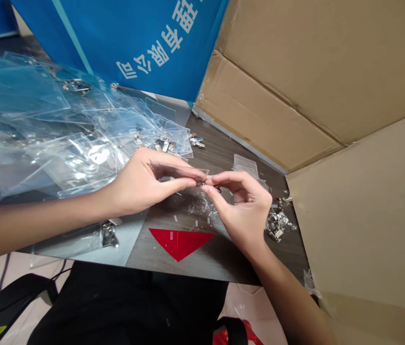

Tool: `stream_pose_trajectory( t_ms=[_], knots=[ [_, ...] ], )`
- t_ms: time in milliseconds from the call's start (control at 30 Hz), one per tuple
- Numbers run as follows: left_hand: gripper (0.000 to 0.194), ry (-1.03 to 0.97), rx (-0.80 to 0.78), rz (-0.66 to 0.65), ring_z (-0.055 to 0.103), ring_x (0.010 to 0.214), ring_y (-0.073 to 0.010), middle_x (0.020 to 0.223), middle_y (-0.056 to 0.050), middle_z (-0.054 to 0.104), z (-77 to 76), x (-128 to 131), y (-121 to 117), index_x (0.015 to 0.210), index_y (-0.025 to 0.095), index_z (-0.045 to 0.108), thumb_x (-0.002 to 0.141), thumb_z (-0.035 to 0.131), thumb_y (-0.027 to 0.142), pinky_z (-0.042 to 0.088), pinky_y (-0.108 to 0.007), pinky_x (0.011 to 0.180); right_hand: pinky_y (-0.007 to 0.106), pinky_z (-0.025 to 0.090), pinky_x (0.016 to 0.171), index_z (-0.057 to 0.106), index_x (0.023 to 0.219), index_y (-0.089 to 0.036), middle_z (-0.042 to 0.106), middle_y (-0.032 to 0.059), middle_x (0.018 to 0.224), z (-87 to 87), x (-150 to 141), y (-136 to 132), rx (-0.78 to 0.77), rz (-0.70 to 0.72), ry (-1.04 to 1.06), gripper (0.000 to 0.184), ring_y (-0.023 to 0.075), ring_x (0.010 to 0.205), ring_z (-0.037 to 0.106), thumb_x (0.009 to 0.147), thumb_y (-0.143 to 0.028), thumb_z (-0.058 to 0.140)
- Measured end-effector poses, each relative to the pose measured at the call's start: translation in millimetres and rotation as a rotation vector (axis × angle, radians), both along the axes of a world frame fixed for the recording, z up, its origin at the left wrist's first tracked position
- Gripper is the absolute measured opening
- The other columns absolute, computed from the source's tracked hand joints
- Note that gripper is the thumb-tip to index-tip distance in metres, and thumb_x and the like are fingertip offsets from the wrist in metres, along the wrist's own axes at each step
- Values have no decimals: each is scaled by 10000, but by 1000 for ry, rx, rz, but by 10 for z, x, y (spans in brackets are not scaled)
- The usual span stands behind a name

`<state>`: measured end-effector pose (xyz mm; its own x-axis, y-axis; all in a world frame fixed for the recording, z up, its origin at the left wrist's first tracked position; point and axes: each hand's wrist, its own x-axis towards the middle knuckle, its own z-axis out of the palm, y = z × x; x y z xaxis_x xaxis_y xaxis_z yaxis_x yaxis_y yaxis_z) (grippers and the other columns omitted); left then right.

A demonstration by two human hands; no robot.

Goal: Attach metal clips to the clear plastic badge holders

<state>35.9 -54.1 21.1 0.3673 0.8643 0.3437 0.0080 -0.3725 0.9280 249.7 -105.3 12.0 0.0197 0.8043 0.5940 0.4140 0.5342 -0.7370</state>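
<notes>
My left hand [141, 184] grips a clear plastic badge holder [183, 169] between thumb and fingers, above the table and seen nearly edge-on. At the holder's right end, my right hand [247, 203] pinches a small metal clip [203, 183] with thumb and forefinger. The fingertips of both hands almost meet there, and they partly hide the clip. Whether the clip's strap is fastened through the holder cannot be made out. Below the hands, small clear plastic bits [202, 208] lie scattered on the dark tabletop.
A large heap of clear badge holders [44, 124], some with clips, covers the left side. Loose metal clips [279, 223] lie at right. Near the front edge is a red triangle [181, 243]. A blue panel [116, 38] and cardboard [260, 115] border the table [220, 261].
</notes>
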Motion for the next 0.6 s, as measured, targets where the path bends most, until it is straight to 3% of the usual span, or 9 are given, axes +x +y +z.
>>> stream_pose_trajectory(
  t_ms=[300,600],
  knots=[
    [105,42,102,54,887,922,-250,1010,4,925,21,15,-69,957,318,950,920,877,251,753,-344,910,359,667,762,781,1000,-244,822,-5,930,8,-29,-17,11,10,19,151,178,852,791,940,-109,810],
    [87,32,103,84,869,888,-237,958,0,917,-11,-3,-54,911,310,937,906,888,240,727,-332,859,372,578,668,757,1038,-255,790,4,922,-21,-30,-38,58,-69,-103,109,185,802,732,976,-173,795]
  ],
)
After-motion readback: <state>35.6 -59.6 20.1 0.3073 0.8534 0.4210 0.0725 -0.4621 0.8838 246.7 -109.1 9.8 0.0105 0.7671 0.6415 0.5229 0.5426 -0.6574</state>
